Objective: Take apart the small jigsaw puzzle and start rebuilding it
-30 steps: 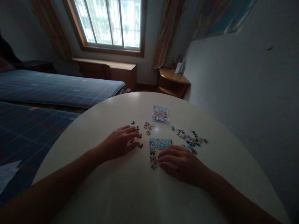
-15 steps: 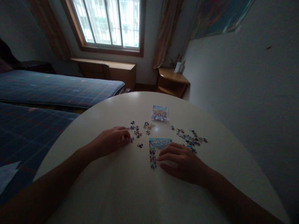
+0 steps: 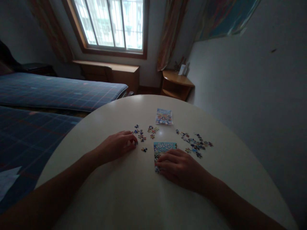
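Note:
My left hand [image 3: 119, 145] rests on the left of the table, thumb and fingertips closed on a small jigsaw piece [image 3: 136, 143], mostly covered by the fingers. Nearer the middle, my right hand [image 3: 181, 166] lies over a partly joined jigsaw puzzle [image 3: 165, 146], fingers stretched out across its lower part and touching it. Lettering on a blue top strip shows above the fingers; the right and lower parts are hidden. One loose jigsaw piece [image 3: 144, 149] lies between the two hands. More pieces [image 3: 142, 138] are scattered just beyond my left fingertips.
A printed picture sheet [image 3: 164, 117] lies farther back on the round white table [image 3: 115, 191]. To the right spreads a heap of loose jigsaw pieces [image 3: 197, 143]. Beds [image 3: 72, 92] stand left of the table, a wall at its right, a corner shelf [image 3: 177, 78] behind.
My left hand has shifted slightly right, its fingers closing over a piece. My right hand has slid a little left and down, covering more of the joined puzzle's lower left side.

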